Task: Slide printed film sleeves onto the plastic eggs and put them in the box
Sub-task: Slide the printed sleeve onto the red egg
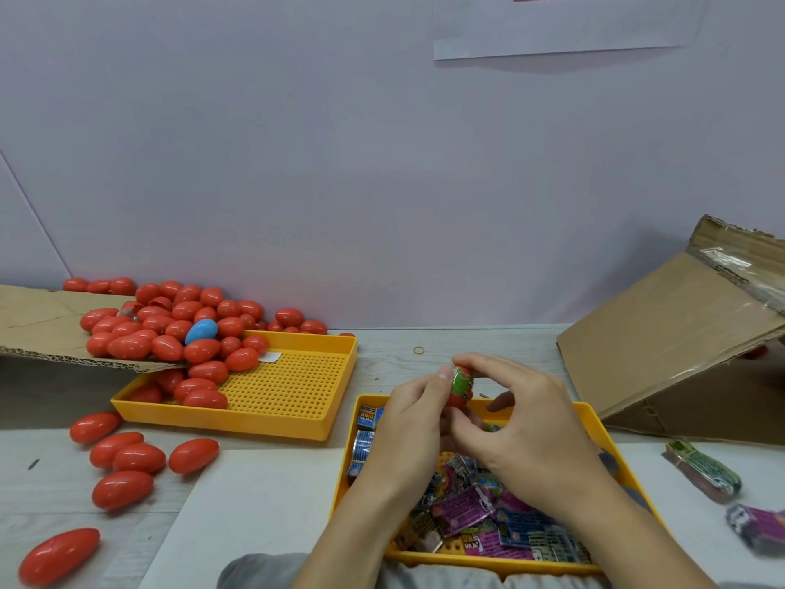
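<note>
Egg [460, 386], red, upright between both hands above yellow tray [594, 423] of loose sleeves [463, 505]. Green printed sleeve [463, 381] wraps its upper part. Left hand [414, 423] pinches egg's left side; right hand [526, 414] curls fingertips over top and right side.

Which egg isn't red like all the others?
The blue egg, sitting in the pile of red eggs spilling off the cardboard flap. Every other loose egg is red.
</note>
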Motion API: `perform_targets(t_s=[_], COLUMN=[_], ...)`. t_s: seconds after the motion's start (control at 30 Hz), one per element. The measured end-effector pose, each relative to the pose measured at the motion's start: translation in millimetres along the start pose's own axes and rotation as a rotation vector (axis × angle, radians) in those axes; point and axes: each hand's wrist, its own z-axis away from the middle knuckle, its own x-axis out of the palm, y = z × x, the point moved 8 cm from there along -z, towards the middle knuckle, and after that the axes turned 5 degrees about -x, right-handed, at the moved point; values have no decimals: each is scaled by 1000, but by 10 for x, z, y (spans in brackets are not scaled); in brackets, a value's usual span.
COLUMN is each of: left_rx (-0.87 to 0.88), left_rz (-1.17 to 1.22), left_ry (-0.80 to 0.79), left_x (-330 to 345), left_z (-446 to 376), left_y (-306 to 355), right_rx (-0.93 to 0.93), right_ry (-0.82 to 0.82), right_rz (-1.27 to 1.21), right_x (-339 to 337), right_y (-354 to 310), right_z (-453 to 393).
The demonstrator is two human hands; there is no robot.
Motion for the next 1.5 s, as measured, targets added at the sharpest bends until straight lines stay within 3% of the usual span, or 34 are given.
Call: perform_targets(t_s=[0.37,0.5,0.67,0.83,0.93,1.13,1.37,1.5], left_rx=[-107,-70,50,55,27,-76,-2,-22], left_rz=[-1,12,-159,-205,-148,202,61,98], left_ry=[124,101,81,51,26,20,131,106], left_x=[-108,-72,-39,-19,-8,-21,-125,-115], left_z=[0,5,20,8,-1,-15,-46,-37], left_y=[-176,-85,66,54,16,-82,-46,-62], right_rx=[39,32,26,53,53,98,118,179], right_ry=[-118,-142,-108,-65,-67,-29,-9,-9], right_rz=[-83,-109,-80,-94,-118,-280,-277,-284], right_x=[81,94,90,80,78,95,62,75], right_y=[72,67,76,100,97,139,126,171], right_z=[16,10,18,9,-12,4,3,24])
